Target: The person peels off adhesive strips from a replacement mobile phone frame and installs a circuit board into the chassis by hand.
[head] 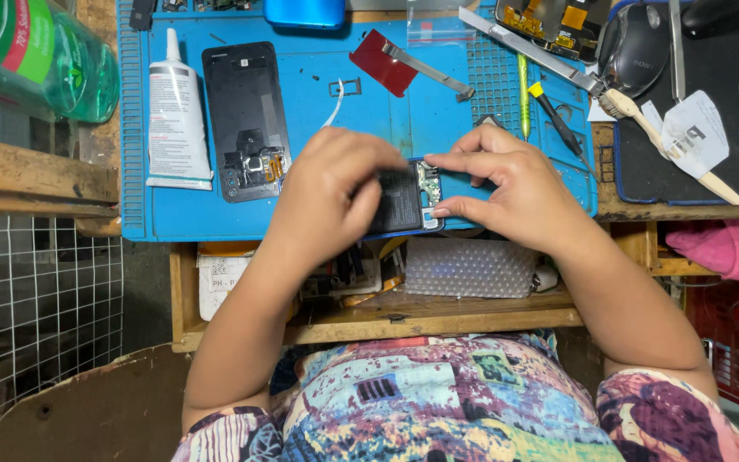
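Nearest the camera, below the person's patterned clothing, an open wooden shelf (438, 321) under the bench holds a piece of bubble wrap (470, 267). Just above it, at the near edge of the blue work mat (369, 103), both hands meet over an opened phone (408, 198) with its battery and circuit board exposed. The phone's long axis runs roughly left to right, and the board end points toward the right hand. The left hand (333, 195) is curled over the phone's left part, fingers closed on it from above. The right hand (515, 184) pinches the board end between thumb and forefinger.

Farther back on the mat lies a black phone back frame (245, 120), long axis running away from the person, beside a white glue tube (176, 111). A red pick card (384, 62), metal tweezers (532, 50) and a small brush (669, 145) lie beyond, with a green bottle (40, 53) at far left.
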